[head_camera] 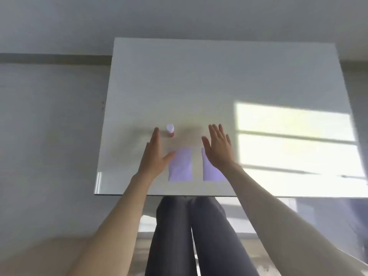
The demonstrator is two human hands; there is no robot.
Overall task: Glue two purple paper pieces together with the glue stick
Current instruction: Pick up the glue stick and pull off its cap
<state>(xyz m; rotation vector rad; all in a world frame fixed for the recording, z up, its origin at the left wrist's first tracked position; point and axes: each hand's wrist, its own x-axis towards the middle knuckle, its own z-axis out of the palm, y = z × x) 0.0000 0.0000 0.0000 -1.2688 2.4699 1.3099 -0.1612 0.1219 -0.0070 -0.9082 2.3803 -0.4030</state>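
Two purple paper pieces lie side by side near the front edge of a white table (219,76). The left piece (182,166) is fully visible except where my thumb overlaps its corner. The right piece (211,172) is partly covered by my right hand. A glue stick (170,130) with a white cap and red base stands upright just beyond the left piece. My left hand (154,156) hovers flat, fingers extended, left of the glue stick. My right hand (219,148) is spread flat above the right piece. Neither hand holds anything.
Bright window light falls across the table's right side (294,140). The table's front edge (199,195) runs just above my legs (199,236) in dark trousers. Grey floor surrounds the table on the left.
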